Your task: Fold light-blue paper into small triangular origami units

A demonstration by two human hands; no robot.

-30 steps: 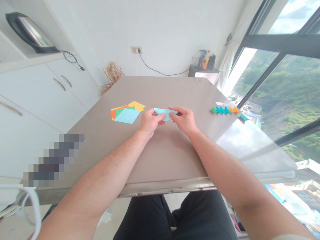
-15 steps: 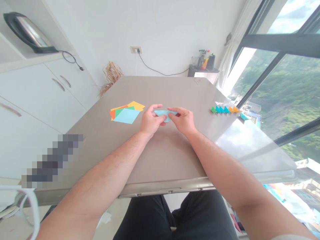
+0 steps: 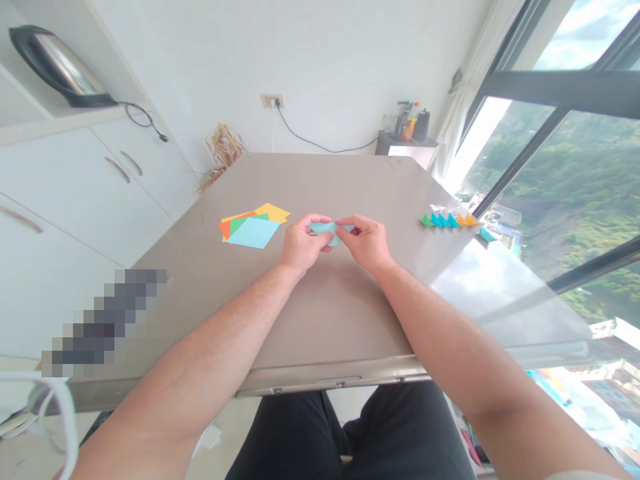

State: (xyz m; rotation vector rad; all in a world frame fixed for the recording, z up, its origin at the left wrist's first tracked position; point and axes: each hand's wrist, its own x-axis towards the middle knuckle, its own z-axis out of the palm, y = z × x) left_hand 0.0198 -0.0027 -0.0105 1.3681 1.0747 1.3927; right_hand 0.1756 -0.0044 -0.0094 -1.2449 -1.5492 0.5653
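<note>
Homelike room, kettle (image 3: 65, 67), white cupboards (image 3: 55, 213), white curtain (image 3: 474, 83), wide window (image 3: 575, 160)

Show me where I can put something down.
Bare table lies beyond the left hand and right hand, between the arms, and from the right hand to the folded papers. It's crowded where the hands hold blue paper, and leftward at the paper pile.

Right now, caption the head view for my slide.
Left hand and right hand pinch folded blue paper between overlapping coloured sheets and origami figures.
</note>
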